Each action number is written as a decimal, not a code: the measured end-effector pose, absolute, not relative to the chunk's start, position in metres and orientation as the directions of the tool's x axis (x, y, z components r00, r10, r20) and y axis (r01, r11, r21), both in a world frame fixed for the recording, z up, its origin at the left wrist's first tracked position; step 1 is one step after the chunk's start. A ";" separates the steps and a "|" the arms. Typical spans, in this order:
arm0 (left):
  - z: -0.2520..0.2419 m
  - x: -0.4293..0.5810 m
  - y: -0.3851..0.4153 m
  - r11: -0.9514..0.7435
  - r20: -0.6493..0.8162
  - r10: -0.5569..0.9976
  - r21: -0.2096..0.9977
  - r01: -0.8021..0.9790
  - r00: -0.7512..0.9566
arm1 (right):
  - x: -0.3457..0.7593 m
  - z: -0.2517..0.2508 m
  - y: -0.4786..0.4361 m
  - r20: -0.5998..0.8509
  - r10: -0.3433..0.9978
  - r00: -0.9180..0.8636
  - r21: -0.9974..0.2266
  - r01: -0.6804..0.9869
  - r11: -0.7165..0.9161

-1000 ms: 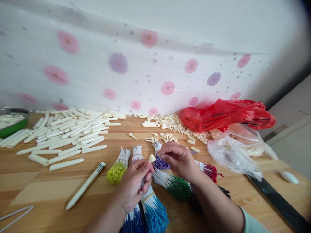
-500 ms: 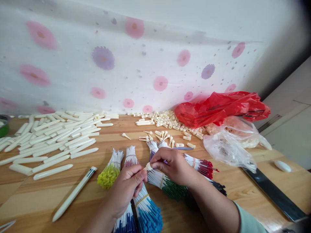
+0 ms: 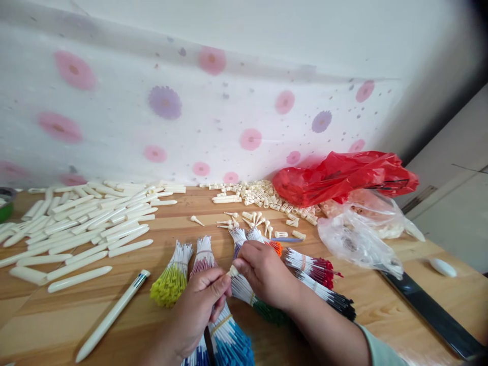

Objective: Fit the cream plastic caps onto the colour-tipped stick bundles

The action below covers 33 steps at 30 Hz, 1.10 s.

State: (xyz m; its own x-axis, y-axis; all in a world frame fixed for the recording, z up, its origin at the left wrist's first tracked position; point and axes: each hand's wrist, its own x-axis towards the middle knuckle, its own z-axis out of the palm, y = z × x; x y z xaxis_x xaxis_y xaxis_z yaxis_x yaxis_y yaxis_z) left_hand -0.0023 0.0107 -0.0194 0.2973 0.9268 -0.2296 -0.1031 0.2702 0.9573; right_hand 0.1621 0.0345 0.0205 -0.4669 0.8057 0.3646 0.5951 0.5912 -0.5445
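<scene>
My left hand (image 3: pixel 204 295) is closed, thumb and fingers pinching a small cream plastic pen part (image 3: pixel 233 271). On its other end, the fingers of my right hand (image 3: pixel 267 274) are also pinched, and they hide most of it. Bundles of thin white pen refills lie beneath and around both hands, bound with bands: yellow-tipped (image 3: pixel 168 284) on the left, light-blue-tipped (image 3: pixel 234 343) below, red-tipped (image 3: pixel 312 267) and black-tipped (image 3: pixel 331 297) on the right. A green-tipped bundle is partly covered by my right hand. Beyond the hands are several small cream pointed pieces (image 3: pixel 259 221).
An assembled multicolour pen (image 3: pixel 114 315) lies at front left. Behind it spreads a heap of cream pen barrels (image 3: pixel 91 218). Small slotted cream sleeves (image 3: pixel 263 193) are piled at the back, beside a red plastic bag (image 3: pixel 343 175) and clear bags (image 3: pixel 360 244). A dark strip (image 3: pixel 430 312) lies at right.
My right hand has come slightly closer to the left, fingers still around the small cream part. The camera view has tilted up a little. The left hand has barely moved.
</scene>
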 end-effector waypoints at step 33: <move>-0.023 -0.004 0.010 0.238 -0.217 0.934 0.970 -0.041 0.283 | 0.160 0.018 0.030 0.289 0.852 -0.437 -0.512 0.682 0.523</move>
State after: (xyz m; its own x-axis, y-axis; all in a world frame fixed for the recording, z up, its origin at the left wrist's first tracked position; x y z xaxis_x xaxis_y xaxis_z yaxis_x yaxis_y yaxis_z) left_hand -0.0035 0.0101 -0.0227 0.2828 0.9343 -0.2171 -0.0406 0.2378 0.9705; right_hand 0.1600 0.0300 0.0177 -0.4369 0.8519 0.2888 0.6816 0.5230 -0.5117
